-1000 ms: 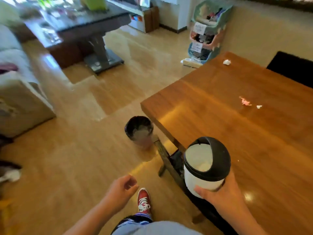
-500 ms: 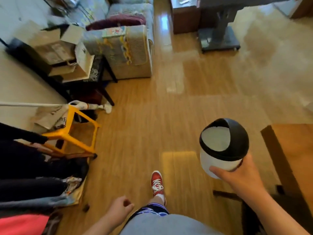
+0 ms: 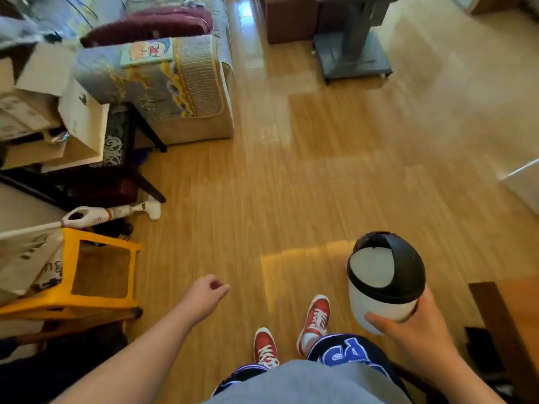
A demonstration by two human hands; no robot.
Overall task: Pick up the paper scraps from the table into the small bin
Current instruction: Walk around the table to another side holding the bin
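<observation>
My right hand (image 3: 414, 330) grips the small bin (image 3: 385, 279) from below at the lower right. The bin is white with a black domed swing lid and hangs in the air over the wooden floor. My left hand (image 3: 204, 295) is loosely curled with nothing in it, out over the floor at lower centre. Only a corner of the brown wooden table (image 3: 513, 310) shows at the right edge. No paper scraps are in view.
A yellow plastic stool (image 3: 99, 275) lies at the lower left beside a white hand vacuum (image 3: 110, 214). Cardboard boxes (image 3: 49, 112) and a sofa (image 3: 175, 83) fill the upper left. A grey stand base (image 3: 353, 59) sits at the top. My red shoes (image 3: 315, 319) stand on the floor.
The view has swung left, away from the table, then slightly back. The bin has stayed in my right hand throughout. My left hand has risen forward a little.
</observation>
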